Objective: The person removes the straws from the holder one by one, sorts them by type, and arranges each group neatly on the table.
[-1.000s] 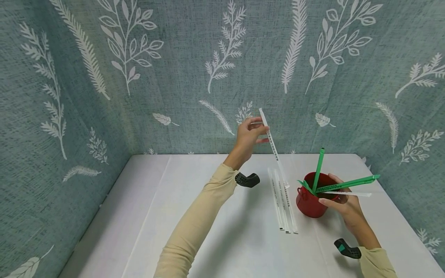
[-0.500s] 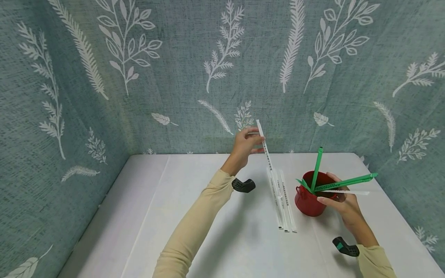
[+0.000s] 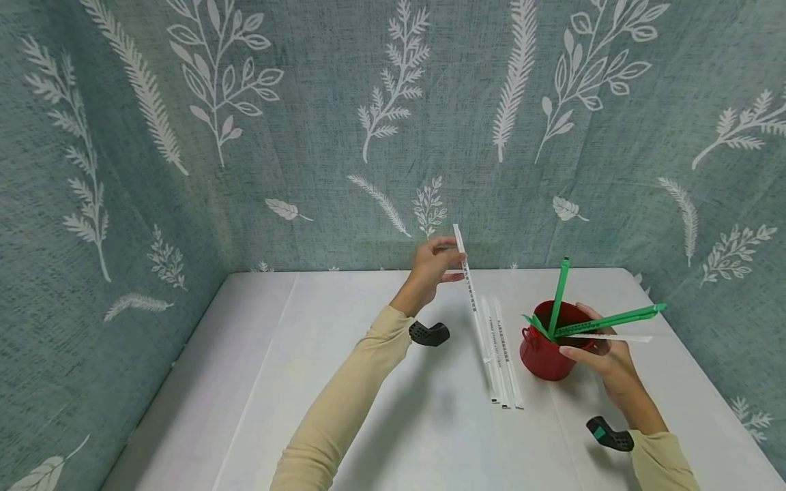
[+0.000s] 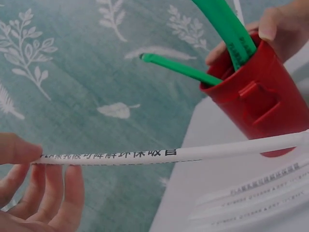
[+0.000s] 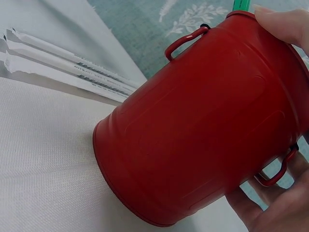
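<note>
Red, with loop handles, the bucket [image 3: 543,360] stands on the white table [image 3: 331,307]; the right hand [image 3: 608,361] grips it at the rim from its right side; to the bucket's left, and beyond it, the left hand [image 3: 430,267] pinches a paper-wrapped white straw [image 3: 469,283] near its upper end, thumb against fingers, the straw slanting down to the left edge of three wrapped straws [image 3: 502,354] that lie just left of the bucket; whether its lower end touches them cannot be told. Green-wrapped straws [image 3: 629,317] lean out of the bucket's mouth, and another white straw [image 3: 629,338] juts out on its right, under them.

The step in hand appears to be laying the pinched straw alongside the row, though the pose alone might also suit lifting it; if it is laying, the next move calls for lowering the upper end flat, parallel to its neighbours, then loosening the pinch, the bucket held steady meanwhile.
</note>
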`<state>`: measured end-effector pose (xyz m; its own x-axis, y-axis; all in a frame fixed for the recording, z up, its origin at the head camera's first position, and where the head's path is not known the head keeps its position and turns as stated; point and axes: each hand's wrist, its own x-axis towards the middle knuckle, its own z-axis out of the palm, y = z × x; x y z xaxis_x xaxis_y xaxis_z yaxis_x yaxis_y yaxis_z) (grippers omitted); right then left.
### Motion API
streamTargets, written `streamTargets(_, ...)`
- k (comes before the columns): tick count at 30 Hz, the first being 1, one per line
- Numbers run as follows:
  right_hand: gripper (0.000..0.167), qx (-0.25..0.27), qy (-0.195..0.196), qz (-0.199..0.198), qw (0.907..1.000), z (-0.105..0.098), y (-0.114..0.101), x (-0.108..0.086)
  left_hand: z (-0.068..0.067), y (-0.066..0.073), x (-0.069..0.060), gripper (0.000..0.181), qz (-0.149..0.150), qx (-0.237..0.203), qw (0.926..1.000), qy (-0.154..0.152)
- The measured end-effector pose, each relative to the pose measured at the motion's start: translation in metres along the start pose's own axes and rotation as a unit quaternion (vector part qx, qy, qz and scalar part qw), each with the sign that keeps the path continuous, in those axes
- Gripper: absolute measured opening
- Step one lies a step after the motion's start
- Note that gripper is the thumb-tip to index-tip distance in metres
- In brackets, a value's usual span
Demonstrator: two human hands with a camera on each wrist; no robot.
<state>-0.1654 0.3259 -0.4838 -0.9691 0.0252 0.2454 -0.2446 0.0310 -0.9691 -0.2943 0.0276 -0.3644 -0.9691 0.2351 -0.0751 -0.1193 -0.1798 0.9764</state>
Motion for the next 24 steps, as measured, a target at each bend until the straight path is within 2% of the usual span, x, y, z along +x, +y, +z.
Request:
streamTargets(4,0.079,-0.018,0.003,0.02,0.9996,-0.003,0.004,0.002,-0.002,-0.005,0.0,0.03,-0.011,0.003,0.9999,0.003)
streamTargets(7,0.078,-0.014,0.007,0.026,0.9995,-0.003,0.004,0.002,-0.004,-0.009,0.0,0.029,-0.021,0.004,0.9997,0.01)
streamTargets(14,0.077,-0.006,0.01,0.019,0.9998,0.005,-0.011,-0.001,-0.006,-0.02,0.0,0.03,-0.036,0.011,0.9992,0.013)
streamTargets(24,0.077,-0.01,0.007,0.024,0.9996,0.006,-0.012,-0.002,-0.008,-0.037,-0.001,0.032,-0.058,0.022,0.998,0.011)
